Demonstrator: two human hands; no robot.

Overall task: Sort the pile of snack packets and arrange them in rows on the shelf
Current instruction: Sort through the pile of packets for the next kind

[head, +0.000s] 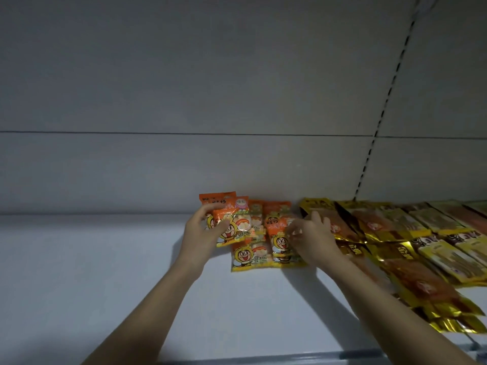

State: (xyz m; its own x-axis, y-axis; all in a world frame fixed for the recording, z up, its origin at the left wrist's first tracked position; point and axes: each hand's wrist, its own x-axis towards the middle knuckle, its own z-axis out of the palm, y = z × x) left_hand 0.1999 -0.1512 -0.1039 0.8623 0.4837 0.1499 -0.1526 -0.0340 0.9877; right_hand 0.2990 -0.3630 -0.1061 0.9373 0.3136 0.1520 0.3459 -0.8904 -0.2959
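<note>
Small orange-and-yellow snack packets with a cartoon bee lie in a cluster (266, 233) at the back of the white shelf (105, 259). My left hand (203, 230) grips a few of these packets (226, 219), lifted and fanned upright above the shelf. My right hand (312, 237) hovers over the right column of bee packets (280, 248), fingers loosely bent and blurred; whether it pinches one is unclear. Gold-edged packets (395, 246) with brown strips fill the shelf to the right in overlapping rows.
The shelf's grey back panel (184, 167) rises directly behind the packets, with a slotted upright (369, 159) at the right. The shelf's front edge (290, 356) runs along the bottom. Bare white shelf surface stretches to the left of my arms.
</note>
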